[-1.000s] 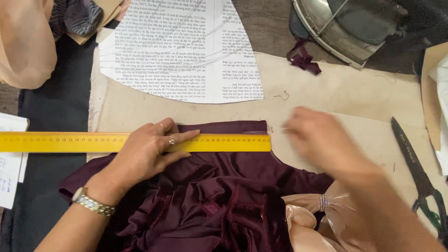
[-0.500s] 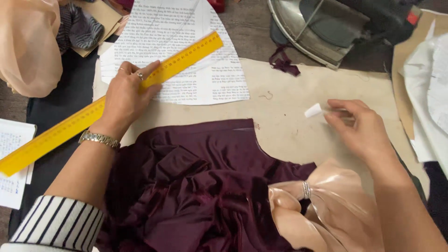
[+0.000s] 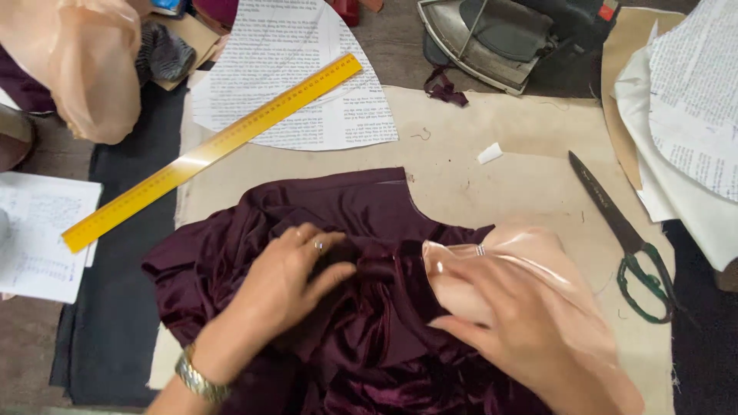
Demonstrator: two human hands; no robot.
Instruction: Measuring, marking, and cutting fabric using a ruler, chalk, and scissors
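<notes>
A crumpled dark maroon velvet cloth lies on a beige paper sheet. My left hand, with a ring and a wristwatch, presses down on the cloth's middle folds. My right hand rests on the cloth's right side, fingers closing on the folds beside a shiny peach fabric piece. A yellow ruler lies slanted to the upper left, away from both hands. A small white chalk piece sits on the paper above the cloth.
Black-bladed scissors with green handles lie at the right. An iron stands at the top. Printed paper patterns lie at top centre, with more sheets at right. A peach fabric bundle sits top left, and dark cloth covers the left.
My left hand let go of the ruler, which now lies on the table, and came down onto the maroon cloth. My right hand put down the chalk and moved onto the cloth.
</notes>
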